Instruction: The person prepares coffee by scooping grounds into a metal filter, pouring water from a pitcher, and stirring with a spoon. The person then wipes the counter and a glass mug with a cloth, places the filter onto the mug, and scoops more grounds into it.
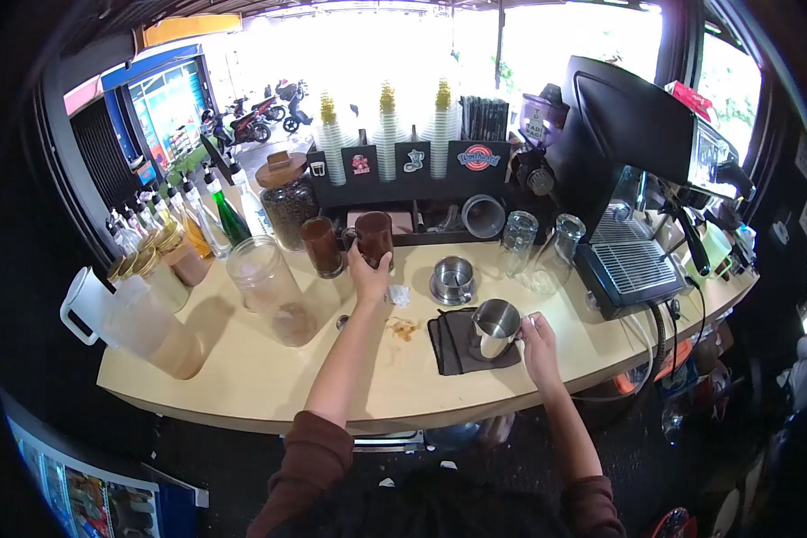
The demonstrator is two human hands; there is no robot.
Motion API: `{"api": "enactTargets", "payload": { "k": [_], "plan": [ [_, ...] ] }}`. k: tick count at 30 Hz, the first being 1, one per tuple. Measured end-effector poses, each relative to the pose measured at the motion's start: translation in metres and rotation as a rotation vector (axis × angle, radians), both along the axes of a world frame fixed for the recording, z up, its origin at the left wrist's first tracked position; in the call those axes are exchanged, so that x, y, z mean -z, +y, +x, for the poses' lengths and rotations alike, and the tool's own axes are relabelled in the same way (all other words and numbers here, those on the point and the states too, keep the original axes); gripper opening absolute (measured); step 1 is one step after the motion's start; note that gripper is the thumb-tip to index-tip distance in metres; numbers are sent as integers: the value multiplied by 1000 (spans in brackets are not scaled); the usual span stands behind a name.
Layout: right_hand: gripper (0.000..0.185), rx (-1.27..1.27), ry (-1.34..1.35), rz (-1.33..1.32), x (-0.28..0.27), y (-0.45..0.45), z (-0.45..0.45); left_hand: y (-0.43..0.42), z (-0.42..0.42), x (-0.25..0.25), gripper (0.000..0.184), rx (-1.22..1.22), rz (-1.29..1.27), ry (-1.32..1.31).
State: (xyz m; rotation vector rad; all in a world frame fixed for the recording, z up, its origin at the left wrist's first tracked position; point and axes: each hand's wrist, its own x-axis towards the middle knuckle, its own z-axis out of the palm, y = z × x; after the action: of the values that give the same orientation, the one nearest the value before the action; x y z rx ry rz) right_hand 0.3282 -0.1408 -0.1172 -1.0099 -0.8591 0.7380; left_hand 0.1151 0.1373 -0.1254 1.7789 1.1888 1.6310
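My left hand [369, 273] is closed around a glass mug [375, 235] of dark brown drink near the back of the counter. Just left of it stands a second glass mug [321, 249] with a similar brown drink. The fingers of my right hand [537, 342] grip the handle of a steel milk pitcher [496, 325], which is over a folded dark cloth [448, 351]. What the pitcher contains cannot be made out. Behind the pitcher sits a small metal cup [454, 278] on a metal saucer. A small white packet [399, 295] and a brown spill [405, 331] are between my arms.
A clear jar [269, 291], a plastic jug [148, 327] and syrup bottles [227, 213] occupy the left side. The bean jar [287, 204] and cup rack [368, 188] line the back. Two empty glasses [518, 242] stand beside the espresso machine [632, 251] at right.
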Motion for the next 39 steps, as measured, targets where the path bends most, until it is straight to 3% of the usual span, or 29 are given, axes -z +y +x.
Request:
{"api": "enactTargets", "payload": {
  "k": [2, 5, 10, 14, 19, 23, 26, 28, 29, 31, 33, 35, 36, 39],
  "plan": [
    [13, 8, 53, 18, 3, 1, 0, -2, 2, 5, 77, 44, -12, -57],
    [16, -3, 172, 73, -2, -4, 4, -23, 0, 3, 78, -131, 45, 62],
    [19, 67, 165, 203, -8, -20, 33, -74, -4, -20, 71, 218, 18, -8],
    [21, 157, 74, 216, -3, -40, 66, -107, -5, -36, 64, 309, -36, 61],
    [22, 246, 59, 224, 13, -50, 90, -144, -23, -43, 42, 651, -66, 58],
    [21, 336, 166, 168, 25, -46, 98, -164, -52, -38, 34, 615, -14, 159],
    [17, 290, 141, 167, 39, -48, 112, -159, -80, -18, 24, 519, -40, -4],
    [14, 428, 158, 23, 28, -54, 104, -161, -105, -15, 21, 249, -58, 116],
    [18, 730, -199, -81, 18, -61, 97, -165, -115, -15, 21, 236, -62, 121],
    [21, 857, -367, 137, -11, -75, 53, -172, -132, -20, 27, 96, -299, 332],
    [27, 644, -680, 138, 2, -79, 34, -174, -139, -21, 28, 104, -359, 333],
    [43, 109, -846, -191, -23, -62, -10, -173, -141, -17, 30, 132, -429, 339],
    [53, -35, -1249, -125, -39, -44, -22, -167, -141, -16, 27, 144, -456, 375],
    [63, -153, -1465, -131, -23, 3, -44, -165, -142, -22, 22, 101, -422, 445]
  ]
}}
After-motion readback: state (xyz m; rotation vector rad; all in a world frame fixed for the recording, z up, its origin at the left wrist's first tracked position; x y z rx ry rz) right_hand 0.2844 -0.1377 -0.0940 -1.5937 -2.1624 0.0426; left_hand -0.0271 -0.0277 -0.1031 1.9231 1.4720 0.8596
